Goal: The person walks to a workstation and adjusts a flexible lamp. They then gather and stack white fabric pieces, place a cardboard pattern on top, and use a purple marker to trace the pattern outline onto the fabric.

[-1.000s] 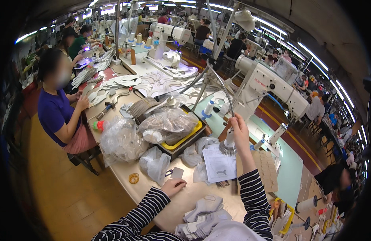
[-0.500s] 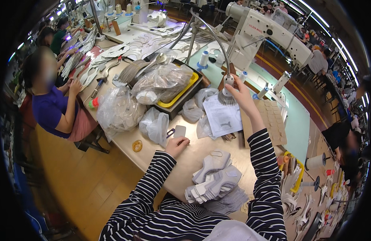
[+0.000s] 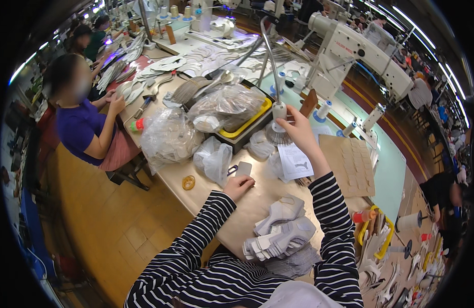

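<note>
With my right hand pinching the white, finned gooseneck lamp, I should steer gently, my left hand, grip unclear, resting on the tan metallic bench.

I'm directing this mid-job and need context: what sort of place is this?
Probably a sewing factory: a white, long-armed industrial sewing machine, white thread cones on blue bases and a stack of flat, pale grey cut pieces suggest it.
</note>
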The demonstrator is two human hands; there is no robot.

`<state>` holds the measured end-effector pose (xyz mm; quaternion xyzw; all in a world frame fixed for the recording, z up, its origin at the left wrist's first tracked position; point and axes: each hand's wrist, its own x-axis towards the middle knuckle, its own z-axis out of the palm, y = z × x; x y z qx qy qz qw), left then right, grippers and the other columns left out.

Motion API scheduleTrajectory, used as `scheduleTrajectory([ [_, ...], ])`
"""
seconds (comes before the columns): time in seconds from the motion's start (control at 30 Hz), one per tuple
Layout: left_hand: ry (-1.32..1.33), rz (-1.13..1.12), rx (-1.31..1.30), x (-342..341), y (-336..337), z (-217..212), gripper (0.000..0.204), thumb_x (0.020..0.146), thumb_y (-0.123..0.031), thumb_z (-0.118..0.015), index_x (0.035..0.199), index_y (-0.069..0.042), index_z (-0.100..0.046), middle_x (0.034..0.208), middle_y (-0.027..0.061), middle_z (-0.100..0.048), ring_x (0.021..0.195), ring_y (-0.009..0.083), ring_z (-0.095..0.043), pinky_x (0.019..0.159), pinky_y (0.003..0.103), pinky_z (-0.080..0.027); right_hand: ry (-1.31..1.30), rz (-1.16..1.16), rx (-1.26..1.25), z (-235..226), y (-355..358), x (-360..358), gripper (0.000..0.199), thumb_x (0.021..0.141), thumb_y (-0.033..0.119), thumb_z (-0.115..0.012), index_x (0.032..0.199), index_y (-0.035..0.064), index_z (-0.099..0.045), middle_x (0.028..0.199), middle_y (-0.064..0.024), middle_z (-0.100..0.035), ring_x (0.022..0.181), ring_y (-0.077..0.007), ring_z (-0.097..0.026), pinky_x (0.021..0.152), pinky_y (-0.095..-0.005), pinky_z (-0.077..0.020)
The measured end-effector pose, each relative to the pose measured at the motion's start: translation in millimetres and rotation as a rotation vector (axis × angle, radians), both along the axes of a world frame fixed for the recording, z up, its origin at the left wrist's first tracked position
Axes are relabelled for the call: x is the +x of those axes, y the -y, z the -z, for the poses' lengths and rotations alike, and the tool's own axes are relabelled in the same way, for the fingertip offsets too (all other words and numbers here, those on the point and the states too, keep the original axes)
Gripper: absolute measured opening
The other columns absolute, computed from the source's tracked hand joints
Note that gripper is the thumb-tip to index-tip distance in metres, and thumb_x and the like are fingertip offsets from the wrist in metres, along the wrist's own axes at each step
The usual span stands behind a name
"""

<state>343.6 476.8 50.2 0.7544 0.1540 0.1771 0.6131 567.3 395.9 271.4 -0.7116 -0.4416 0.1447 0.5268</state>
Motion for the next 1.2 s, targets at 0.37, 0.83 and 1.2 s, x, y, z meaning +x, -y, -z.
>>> scheduleTrajectory([
  [0.37, -0.008, 0.030, 0.038, -6, 3, -3, 0.022, 0.095, -0.020, -0.065, 0.098, 0.001, -0.072, 0.084, 0.0085, -0.072, 0.075, 0.0132, -0.067, 0.071, 0.028, -0.052, -0.157, 0.231, 0.018, 68, 109, 10, 0.054, 0.096, 0.012, -0.062, 0.145, 0.0044, -0.044, 0.139, -0.0117, -0.052, 0.120, -0.0186, -0.054, 0.100, -0.0303, -0.0448],
  [0.83, 0.386, -0.540, 0.421, 69, -249, -197, 0.027, 0.095, -0.024, -0.063, 0.109, -0.002, -0.068, 0.102, 0.0129, -0.070, 0.091, 0.0220, -0.067, 0.083, 0.033, -0.051, -0.464, 0.507, -0.401, 171, 307, -90, 0.019, 0.096, 0.015, -0.060, 0.098, -0.0011, -0.069, 0.064, -0.0039, -0.062, 0.048, -0.0089, -0.053, 0.044, -0.0219, -0.0386],
  [1.2, -0.525, -0.548, 0.405, 56, -435, -150, 0.058, 0.086, -0.033, -0.064, 0.134, -0.001, -0.056, 0.110, 0.0151, -0.070, 0.097, 0.0216, -0.069, 0.088, 0.032, -0.053, -0.717, 0.577, -0.421, 189, 307, -72, 0.011, 0.090, 0.011, -0.065, 0.087, 0.0012, -0.069, 0.062, -0.0052, -0.064, 0.046, -0.0105, -0.057, 0.041, -0.0218, -0.0420],
])
